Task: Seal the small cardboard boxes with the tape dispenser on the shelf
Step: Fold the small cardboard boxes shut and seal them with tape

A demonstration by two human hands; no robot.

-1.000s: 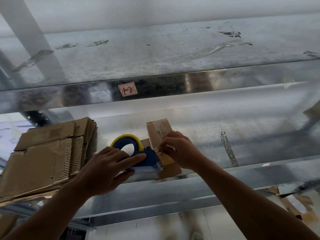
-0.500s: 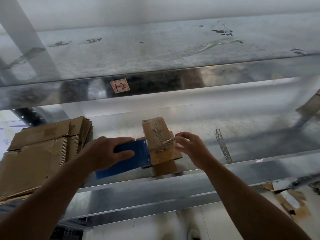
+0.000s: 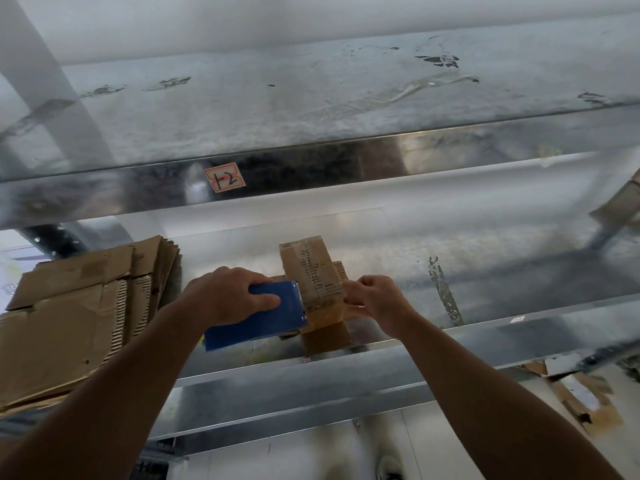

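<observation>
Left hand curled round blue tape dispenser, toothed metal edge pressed to left face of small cardboard box. Right hand pinching right side of same box, fingers curled. Brown, scuffed, glossy with tape over dark print; upright between both hands on steel shelf.

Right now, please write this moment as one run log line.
left hand grips blue tape dispenser; dispenser edge against small brown cardboard box; right hand holds box; on metal shelf
</observation>
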